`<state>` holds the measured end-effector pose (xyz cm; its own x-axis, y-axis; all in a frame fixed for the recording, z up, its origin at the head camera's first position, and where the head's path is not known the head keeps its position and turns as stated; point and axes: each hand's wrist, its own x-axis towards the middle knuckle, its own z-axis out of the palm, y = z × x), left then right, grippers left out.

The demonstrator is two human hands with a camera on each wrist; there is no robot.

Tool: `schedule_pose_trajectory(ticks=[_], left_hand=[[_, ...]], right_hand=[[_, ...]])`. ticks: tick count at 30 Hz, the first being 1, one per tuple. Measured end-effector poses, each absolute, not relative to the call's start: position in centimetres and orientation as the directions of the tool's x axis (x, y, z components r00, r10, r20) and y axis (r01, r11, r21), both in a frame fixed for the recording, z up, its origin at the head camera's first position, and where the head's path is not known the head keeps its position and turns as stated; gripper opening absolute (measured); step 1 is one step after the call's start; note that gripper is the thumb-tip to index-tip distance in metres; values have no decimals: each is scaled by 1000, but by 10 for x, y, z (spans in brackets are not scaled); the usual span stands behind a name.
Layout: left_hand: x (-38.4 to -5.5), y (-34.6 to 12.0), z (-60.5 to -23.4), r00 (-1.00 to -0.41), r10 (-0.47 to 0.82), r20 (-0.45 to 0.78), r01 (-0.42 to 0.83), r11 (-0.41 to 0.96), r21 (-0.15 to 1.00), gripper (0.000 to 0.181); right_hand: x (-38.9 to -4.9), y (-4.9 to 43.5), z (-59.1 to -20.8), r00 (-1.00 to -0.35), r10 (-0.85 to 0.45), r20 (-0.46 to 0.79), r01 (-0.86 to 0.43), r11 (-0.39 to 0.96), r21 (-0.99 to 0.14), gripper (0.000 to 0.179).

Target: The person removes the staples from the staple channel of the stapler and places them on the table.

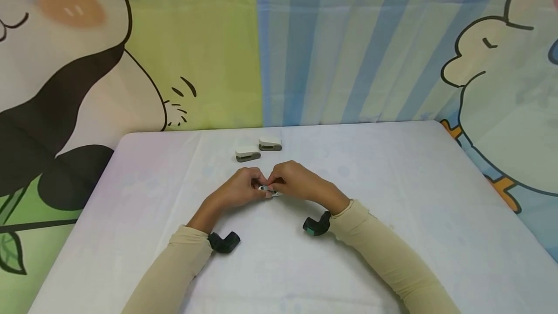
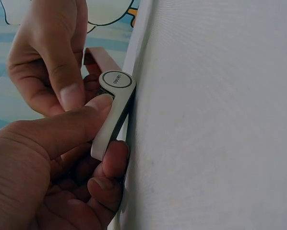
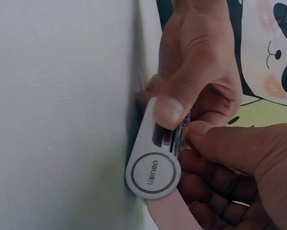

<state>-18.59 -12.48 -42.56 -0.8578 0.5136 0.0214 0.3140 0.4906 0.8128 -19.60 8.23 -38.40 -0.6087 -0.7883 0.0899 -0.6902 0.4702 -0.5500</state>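
A small white stapler (image 3: 153, 177) with a round "deli" badge lies on its side between the two hands, its pale pinkish top arm (image 3: 170, 211) swung wide open. My left hand (image 1: 240, 188) grips its body, the thumb along the white side and fingers curled beneath. Metal parts (image 3: 176, 136) show in the stapler's open slot. My right hand (image 1: 301, 180) has its thumb and fingertips pinched at the metal part beside that slot. What lies between those right fingertips is mostly hidden.
Beyond the hands, two white-and-grey staplers (image 1: 247, 154) stand on the white-covered table (image 1: 392, 173). A printed cartoon curtain (image 1: 209, 52) hangs behind the far edge. Each wrist wears a black camera mount (image 1: 224, 243).
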Motion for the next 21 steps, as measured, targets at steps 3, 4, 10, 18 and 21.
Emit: schedule_pose_trajectory(ticks=[3,4,10,18,21], left_hand=[[-187,-124,-425,-860,511,8,303,498,813,14],[-187,-124,-424,-860,510,5,301,499,813,14],[-188,-124,-423,-857,515,10,311,502,807,15],[-189,-125,-425,-860,510,21,314,496,809,15],[-188,-125,-427,-861,509,25,315,493,811,15]], right_hand=[[-196,81,-385,-619,-782,71,-692,501,-520,10],[-196,81,-385,-620,-782,69,-694,505,-513,10],[-195,79,-384,-639,-767,51,-677,529,-512,9],[-192,74,-385,-735,-678,-14,-558,617,-555,5],[-189,70,-383,-756,-653,-45,-527,648,-550,7]])
